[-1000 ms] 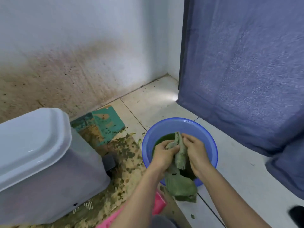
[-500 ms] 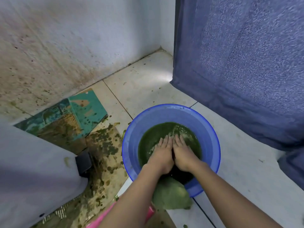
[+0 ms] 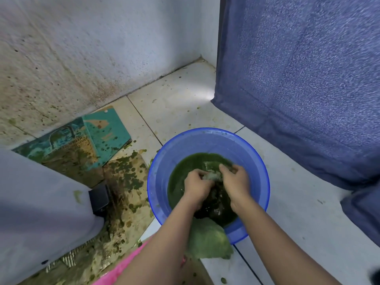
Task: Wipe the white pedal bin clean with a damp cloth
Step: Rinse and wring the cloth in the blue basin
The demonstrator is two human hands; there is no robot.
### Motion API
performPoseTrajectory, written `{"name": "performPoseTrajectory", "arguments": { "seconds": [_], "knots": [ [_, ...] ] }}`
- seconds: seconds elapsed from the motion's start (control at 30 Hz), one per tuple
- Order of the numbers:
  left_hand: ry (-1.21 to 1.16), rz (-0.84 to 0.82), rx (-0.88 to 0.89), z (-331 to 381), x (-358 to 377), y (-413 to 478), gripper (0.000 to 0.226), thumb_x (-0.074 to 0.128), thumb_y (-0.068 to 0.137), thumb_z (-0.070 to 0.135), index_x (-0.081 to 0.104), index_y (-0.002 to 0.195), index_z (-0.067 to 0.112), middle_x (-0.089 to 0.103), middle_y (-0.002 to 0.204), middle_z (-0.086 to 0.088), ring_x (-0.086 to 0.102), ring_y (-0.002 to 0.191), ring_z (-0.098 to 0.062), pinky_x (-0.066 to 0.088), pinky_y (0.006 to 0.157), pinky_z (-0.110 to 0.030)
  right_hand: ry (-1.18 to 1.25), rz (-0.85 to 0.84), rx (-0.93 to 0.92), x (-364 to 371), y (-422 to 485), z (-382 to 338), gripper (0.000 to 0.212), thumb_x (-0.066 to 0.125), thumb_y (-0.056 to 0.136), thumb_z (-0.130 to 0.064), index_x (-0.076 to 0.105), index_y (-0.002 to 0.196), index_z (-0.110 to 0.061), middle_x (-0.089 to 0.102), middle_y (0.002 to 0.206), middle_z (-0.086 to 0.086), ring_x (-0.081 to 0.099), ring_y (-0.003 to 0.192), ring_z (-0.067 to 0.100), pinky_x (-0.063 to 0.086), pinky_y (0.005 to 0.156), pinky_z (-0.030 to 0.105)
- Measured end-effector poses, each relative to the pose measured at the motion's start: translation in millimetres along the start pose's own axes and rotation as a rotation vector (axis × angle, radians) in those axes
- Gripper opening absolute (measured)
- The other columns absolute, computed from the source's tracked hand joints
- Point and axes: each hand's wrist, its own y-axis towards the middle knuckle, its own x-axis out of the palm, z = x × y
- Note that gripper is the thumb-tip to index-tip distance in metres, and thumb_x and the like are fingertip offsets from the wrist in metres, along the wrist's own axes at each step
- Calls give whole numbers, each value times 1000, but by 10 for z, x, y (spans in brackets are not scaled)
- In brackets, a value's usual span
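Two hands (image 3: 216, 182) on one cloth (image 3: 211, 176)

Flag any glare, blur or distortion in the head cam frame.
Head view: blown-out light patch on the floor by the blue curtain; wide-angle bending at the edges; white pedal bin soft at left; both hands, left hand and right hand, reasonably sharp in the basin.

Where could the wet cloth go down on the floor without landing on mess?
Bare tiles lie between the stained wall, the blue curtain and the blue basin. More tile is free right of the basin. Left is crowded: splattered cardboard, a teal board and the white bin.
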Motion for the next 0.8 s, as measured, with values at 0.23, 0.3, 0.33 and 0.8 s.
{"name": "performPoseTrajectory", "arguments": {
  "seconds": [0.23,0.3,0.33,0.8],
  "knots": [
    [-281,-272,240,-12,-316,-528,45,61,87,-11,63,125,13,73,109,-5,71,98,-9,57,84,-23,432,-614,432,-114,-177,-258,71,71,74,-64,74,107,-1,72,110,20,70,102,33,55,90,46],
    [-31,-233,487,-48,-515,-602,65,53,80,-15,56,135,18,66,127,2,61,118,-6,47,101,-23,443,-738,336,-210,-194,-264,59,76,78,-43,69,116,1,67,119,25,67,108,33,57,89,45],
    [182,-166,636,-57,-606,-589,75,53,76,-13,50,142,21,56,140,3,50,131,-7,37,110,-25,417,-802,285,-249,-204,-281,55,77,79,-33,66,120,1,65,122,25,66,108,32,56,92,43],
    [-359,-141,40,277,-579,-461,26,52,93,3,75,86,12,78,84,-8,74,81,-23,61,72,-35,299,-799,152,-175,-420,-248,58,87,62,-11,68,116,-18,71,114,11,69,105,28,57,82,51]
  ]
}}
